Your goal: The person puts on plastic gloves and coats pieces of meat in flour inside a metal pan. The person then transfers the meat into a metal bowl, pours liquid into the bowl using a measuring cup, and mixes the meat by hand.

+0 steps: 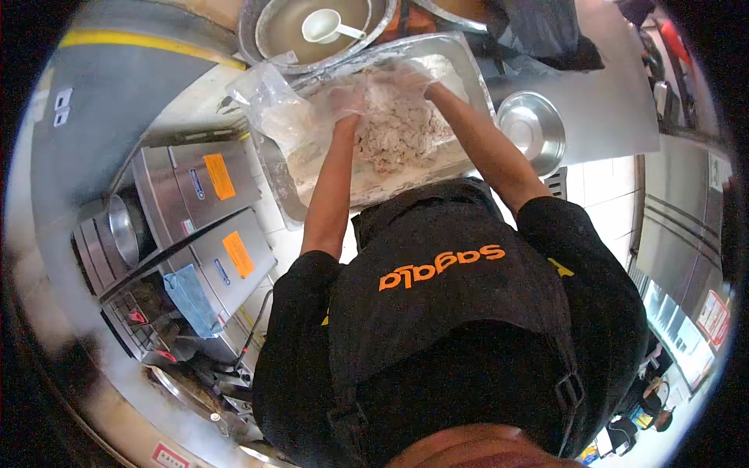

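Observation:
A large rectangular metal tray (273, 168) holds pale flour and a heap of flour-coated pieces (394, 132). My left hand (347, 101) is at the left side of the heap, and my right hand (417, 80) is at its upper right. Both look whitish and blurred, and their fingers cannot be made out. What either hand holds, if anything, is hidden. A clear plastic bag (273, 105) with whitish contents lies at the tray's left corner, close to my left hand.
Beyond the tray stands a large bowl of cloudy liquid (292, 35) with a white scoop (322, 26). An empty-looking metal bowl (530, 129) sits right of the tray. Black plastic (546, 35) lies at the back right. Metal appliances (203, 183) stand to the left.

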### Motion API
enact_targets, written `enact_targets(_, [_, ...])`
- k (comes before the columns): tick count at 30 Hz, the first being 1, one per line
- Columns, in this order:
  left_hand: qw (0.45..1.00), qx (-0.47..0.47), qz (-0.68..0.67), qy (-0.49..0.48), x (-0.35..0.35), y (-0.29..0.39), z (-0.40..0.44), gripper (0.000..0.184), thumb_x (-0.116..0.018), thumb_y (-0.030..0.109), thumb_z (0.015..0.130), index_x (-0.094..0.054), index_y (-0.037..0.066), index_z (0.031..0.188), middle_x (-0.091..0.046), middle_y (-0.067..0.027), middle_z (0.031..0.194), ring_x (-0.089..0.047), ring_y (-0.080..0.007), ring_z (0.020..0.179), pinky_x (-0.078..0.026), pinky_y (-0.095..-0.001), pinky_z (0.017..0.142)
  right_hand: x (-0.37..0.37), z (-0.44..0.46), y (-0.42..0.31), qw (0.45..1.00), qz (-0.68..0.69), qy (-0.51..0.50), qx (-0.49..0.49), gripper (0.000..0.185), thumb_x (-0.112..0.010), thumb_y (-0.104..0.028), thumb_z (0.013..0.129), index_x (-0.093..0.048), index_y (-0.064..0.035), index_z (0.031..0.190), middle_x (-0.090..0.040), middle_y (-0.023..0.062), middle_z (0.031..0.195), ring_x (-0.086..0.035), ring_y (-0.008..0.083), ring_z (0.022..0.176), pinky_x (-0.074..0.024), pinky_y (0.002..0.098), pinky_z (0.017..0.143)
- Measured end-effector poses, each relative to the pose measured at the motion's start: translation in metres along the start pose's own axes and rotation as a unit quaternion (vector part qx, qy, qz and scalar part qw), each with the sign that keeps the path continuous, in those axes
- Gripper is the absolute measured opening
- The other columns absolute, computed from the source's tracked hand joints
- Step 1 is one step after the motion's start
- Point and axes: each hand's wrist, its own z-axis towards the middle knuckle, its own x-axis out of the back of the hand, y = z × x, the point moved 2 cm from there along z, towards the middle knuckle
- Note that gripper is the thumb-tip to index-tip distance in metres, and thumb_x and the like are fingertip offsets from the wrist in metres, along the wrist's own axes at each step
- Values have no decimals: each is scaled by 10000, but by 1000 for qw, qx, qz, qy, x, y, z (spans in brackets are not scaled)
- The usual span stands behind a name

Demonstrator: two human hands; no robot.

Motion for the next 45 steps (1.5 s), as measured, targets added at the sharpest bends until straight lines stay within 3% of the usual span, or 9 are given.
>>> enact_targets(3, [969, 72, -233, -29, 27, 30, -20, 467, -481, 388, 787, -536, 13, 1060, -572, -180, 968, -554, -282, 863, -436, -385, 746, -10, -1, -8, 999, 22, 1, 23, 680, -551, -495, 754, -389, -71, 1261, -472, 184, 1208, -455, 294, 1107, -384, 351, 905])
enact_targets(6, [829, 143, -530, -106, 46, 41, -33, 486, -456, 417, 821, -529, 20, 1092, -575, -151, 968, -555, -230, 830, -446, -340, 720, 23, -39, -46, 987, 116, -108, 14, 634, -558, -479, 754, -440, -61, 1215, -500, 182, 1161, -482, 302, 1057, -422, 356, 857])
enact_targets(12, [919, -137, -267, -255, 103, 45, -85, 534, -583, 418, 739, -535, 12, 1082, -562, -168, 972, -543, -211, 839, -444, -350, 748, 5, -63, -2, 963, -129, -143, 187, 608, -623, -370, 727, -429, -73, 1220, -444, 206, 1201, -468, 347, 1046, -377, 368, 907])
enact_targets(16, [945, -316, 6, -79, 95, 59, -132, 591, -532, 288, 755, -357, 32, 1258, -446, -202, 1181, -398, -363, 1111, -413, -398, 846, -29, -111, -2, 913, -323, 68, 240, 750, -686, -276, 631, -342, -109, 1275, -402, 221, 1211, -468, 387, 1015, -375, 392, 892])
enact_targets(20, [954, -267, 131, 41, 56, 58, -139, 876, -757, 432, 485, -428, 26, 1188, -468, -192, 1162, -394, -378, 1116, -330, -414, 946, -41, -113, 2, 919, -300, 166, 194, 784, -723, -322, 536, -413, -93, 1219, -461, 191, 1141, -511, 348, 971, -411, 394, 849])
enact_targets(30, [957, -31, -248, -147, 71, 34, -81, 592, -677, 275, 591, -489, 27, 1095, -606, -160, 911, -591, -245, 830, -470, -346, 727, -9, -63, 26, 995, 38, 96, -4, 551, -715, -321, 632, -539, -66, 1088, -610, 147, 880, -580, 219, 754, -466, 328, 678])
enact_targets(36, [919, -33, -374, -118, 124, 40, -106, 469, -653, 179, 617, -506, 1, 1025, -614, -130, 873, -591, -228, 793, -471, -336, 725, 16, -95, 29, 930, 363, 3, -51, 493, -641, -228, 755, -467, -33, 1173, -597, 108, 939, -542, 153, 803, -440, 279, 734])
enact_targets(41, [897, -122, -424, -37, 153, 61, -126, 404, -658, 145, 668, -507, -19, 1005, -611, -114, 859, -585, -218, 776, -466, -314, 723, 36, -135, -19, 923, 383, 14, 23, 599, -666, -177, 740, -376, -22, 1240, -561, 118, 1024, -532, 165, 835, -432, 271, 750])
enact_targets(45, [918, -120, -376, -29, 157, 70, -125, 383, -693, 190, 678, -534, -20, 957, -617, -111, 835, -587, -209, 768, -462, -303, 712, 19, -131, -6, 985, 112, 131, -31, 601, -678, -212, 720, -396, 19, 1198, -611, 138, 940, -581, 206, 841, -462, 307, 727])
